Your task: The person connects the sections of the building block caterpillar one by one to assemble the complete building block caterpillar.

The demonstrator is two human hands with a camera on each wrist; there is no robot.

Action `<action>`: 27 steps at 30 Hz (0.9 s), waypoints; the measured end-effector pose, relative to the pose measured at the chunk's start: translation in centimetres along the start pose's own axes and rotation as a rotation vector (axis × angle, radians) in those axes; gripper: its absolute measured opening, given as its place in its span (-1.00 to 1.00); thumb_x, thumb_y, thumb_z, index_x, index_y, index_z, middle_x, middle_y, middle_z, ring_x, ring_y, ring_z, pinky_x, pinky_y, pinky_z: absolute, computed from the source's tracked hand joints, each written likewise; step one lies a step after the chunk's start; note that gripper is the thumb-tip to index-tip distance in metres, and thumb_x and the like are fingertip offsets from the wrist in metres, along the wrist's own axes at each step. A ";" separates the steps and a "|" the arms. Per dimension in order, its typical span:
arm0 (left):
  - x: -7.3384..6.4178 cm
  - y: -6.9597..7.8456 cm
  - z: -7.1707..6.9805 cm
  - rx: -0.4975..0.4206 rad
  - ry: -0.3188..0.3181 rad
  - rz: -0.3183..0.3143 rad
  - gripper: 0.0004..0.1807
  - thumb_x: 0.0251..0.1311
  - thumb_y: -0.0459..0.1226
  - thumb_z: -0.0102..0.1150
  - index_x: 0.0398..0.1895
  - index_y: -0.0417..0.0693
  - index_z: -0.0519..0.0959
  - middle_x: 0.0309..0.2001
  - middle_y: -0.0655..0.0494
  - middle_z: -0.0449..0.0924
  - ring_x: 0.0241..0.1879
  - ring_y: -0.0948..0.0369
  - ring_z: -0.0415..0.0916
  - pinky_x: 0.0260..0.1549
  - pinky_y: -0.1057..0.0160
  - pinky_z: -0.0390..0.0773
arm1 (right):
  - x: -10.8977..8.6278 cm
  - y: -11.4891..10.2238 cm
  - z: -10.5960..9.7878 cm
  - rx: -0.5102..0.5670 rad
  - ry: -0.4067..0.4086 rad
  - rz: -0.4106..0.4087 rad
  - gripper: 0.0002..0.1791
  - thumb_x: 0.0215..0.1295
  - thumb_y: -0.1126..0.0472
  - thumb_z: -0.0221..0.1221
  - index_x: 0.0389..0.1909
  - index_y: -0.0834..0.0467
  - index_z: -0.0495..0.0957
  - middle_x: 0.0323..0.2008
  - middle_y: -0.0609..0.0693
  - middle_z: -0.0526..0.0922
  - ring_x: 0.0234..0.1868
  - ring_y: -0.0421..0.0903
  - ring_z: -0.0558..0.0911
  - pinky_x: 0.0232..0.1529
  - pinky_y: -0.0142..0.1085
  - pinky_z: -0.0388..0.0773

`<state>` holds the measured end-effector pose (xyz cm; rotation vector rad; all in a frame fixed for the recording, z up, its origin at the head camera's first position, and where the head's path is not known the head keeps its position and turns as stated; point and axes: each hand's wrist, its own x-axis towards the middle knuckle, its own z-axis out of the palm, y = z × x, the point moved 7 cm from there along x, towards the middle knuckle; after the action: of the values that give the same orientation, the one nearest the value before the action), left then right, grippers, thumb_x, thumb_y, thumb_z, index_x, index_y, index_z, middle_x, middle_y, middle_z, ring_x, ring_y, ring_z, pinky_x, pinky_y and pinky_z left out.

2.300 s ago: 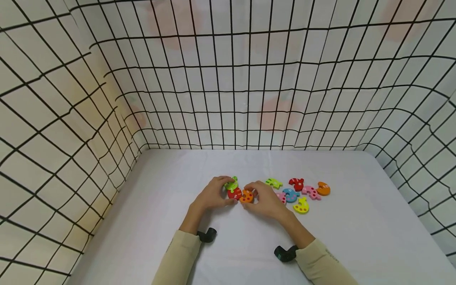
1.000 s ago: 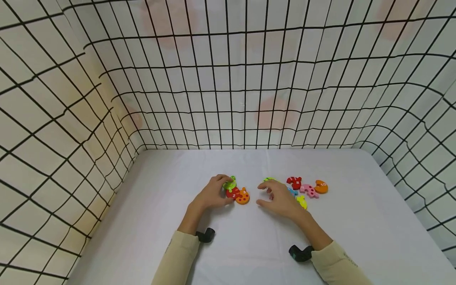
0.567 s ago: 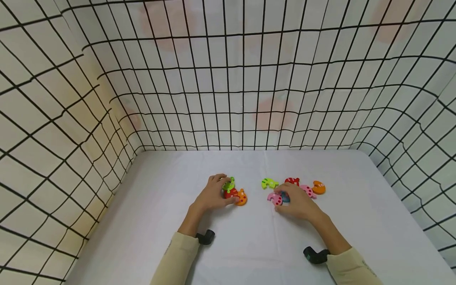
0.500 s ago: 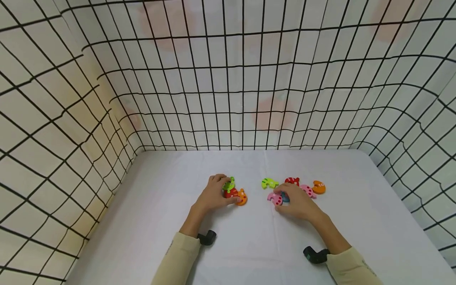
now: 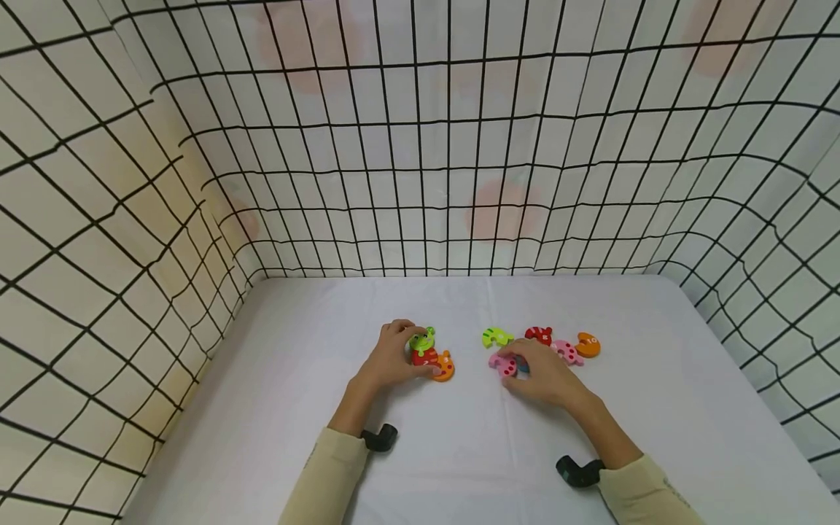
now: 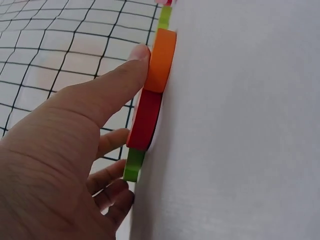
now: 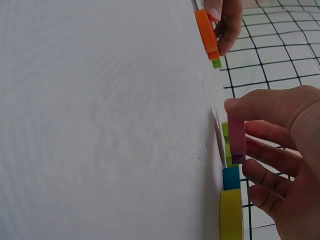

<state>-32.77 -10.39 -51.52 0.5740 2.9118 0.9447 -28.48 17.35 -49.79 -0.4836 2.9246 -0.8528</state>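
My left hand (image 5: 394, 357) curves round three joined puzzle pieces: a green smiling head (image 5: 423, 340), a red striped piece (image 5: 423, 359) and an orange spotted one (image 5: 445, 367). Its thumb lies on the face of the orange piece, and the fingertips are by the red and green ones (image 6: 134, 165). Between thumb and fingers my right hand (image 5: 547, 373) pinches a pink spotted puzzle piece (image 7: 237, 132), which stands out from the table in the right wrist view. A blue piece (image 5: 523, 366) shows partly behind it. The yellow piece (image 7: 231, 215) is hidden from the head view by the right hand.
Behind the right hand lie a green striped piece (image 5: 496, 337), a red one (image 5: 539, 335), another pink spotted one (image 5: 567, 352) and an orange one (image 5: 588, 345). Black wire mesh (image 5: 448, 182) borders the white-covered table (image 5: 459, 452) at the back and sides.
My right hand has left the orange piece, moved right to the loose pieces and taken hold of the pink one. The left hand has stayed, its thumb shifting onto the orange piece.
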 end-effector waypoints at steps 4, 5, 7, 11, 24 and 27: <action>0.0 -0.6 0.0 -0.019 0.018 0.006 -0.16 -0.05 0.22 0.55 0.33 0.18 0.52 0.34 0.02 0.38 0.33 0.02 0.24 0.28 -0.09 0.51 | 0.4 -0.5 0.1 0.037 0.030 -0.014 -0.51 0.22 0.09 0.43 0.19 -0.01 0.63 0.13 0.03 0.65 0.09 0.02 0.59 0.15 0.03 0.64; 0.0 -0.6 0.0 -0.024 0.022 0.011 -0.16 -0.04 0.21 0.55 0.33 0.17 0.53 0.33 0.02 0.39 0.33 0.01 0.25 0.28 -0.10 0.51 | 0.5 -0.7 0.0 0.047 0.039 -0.017 -0.51 0.22 0.09 0.43 0.19 0.00 0.63 0.07 0.00 0.66 0.02 -0.03 0.58 0.08 -0.04 0.66; 0.1 -0.8 0.1 -0.027 0.020 0.013 -0.15 -0.05 0.22 0.54 0.33 0.17 0.52 0.34 0.02 0.39 0.35 0.01 0.25 0.30 -0.12 0.49 | 0.7 -1.1 0.0 0.069 0.050 -0.024 -0.51 0.22 0.11 0.44 0.19 0.01 0.63 -0.05 -0.05 0.64 -0.10 -0.09 0.54 -0.06 -0.17 0.64; 0.2 -0.8 0.2 -0.023 0.011 0.018 -0.15 -0.04 0.22 0.53 0.34 0.17 0.52 0.36 0.01 0.41 0.37 -0.03 0.28 0.33 -0.13 0.47 | 1.1 -1.8 -0.1 0.087 0.054 -0.040 -0.50 0.22 0.11 0.44 0.19 0.02 0.62 -0.13 -0.10 0.63 -0.14 -0.12 0.53 -0.12 -0.28 0.60; 0.2 -1.1 0.3 -0.021 -0.009 -0.040 -0.16 -0.06 0.21 0.54 0.35 0.23 0.53 0.39 0.04 0.42 0.42 -0.02 0.30 0.35 -0.17 0.44 | 3.2 -3.4 1.1 0.115 0.030 -0.102 -0.54 0.28 0.17 0.41 0.20 0.00 0.61 0.10 -0.06 0.68 -0.03 -0.09 0.60 0.03 -0.13 0.64; 0.1 -1.0 0.2 -0.024 -0.009 -0.042 -0.16 -0.05 0.19 0.55 0.35 0.21 0.54 0.39 0.03 0.43 0.42 -0.02 0.31 0.36 -0.17 0.45 | 3.9 -3.8 1.7 0.126 0.010 -0.105 -0.53 0.28 0.17 0.42 0.20 -0.01 0.60 0.12 -0.07 0.67 -0.02 -0.10 0.60 0.05 -0.14 0.65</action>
<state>-33.21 -10.98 -52.28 0.5125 2.8878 0.9682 -30.88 12.26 -49.08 -0.6292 2.8525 -1.0474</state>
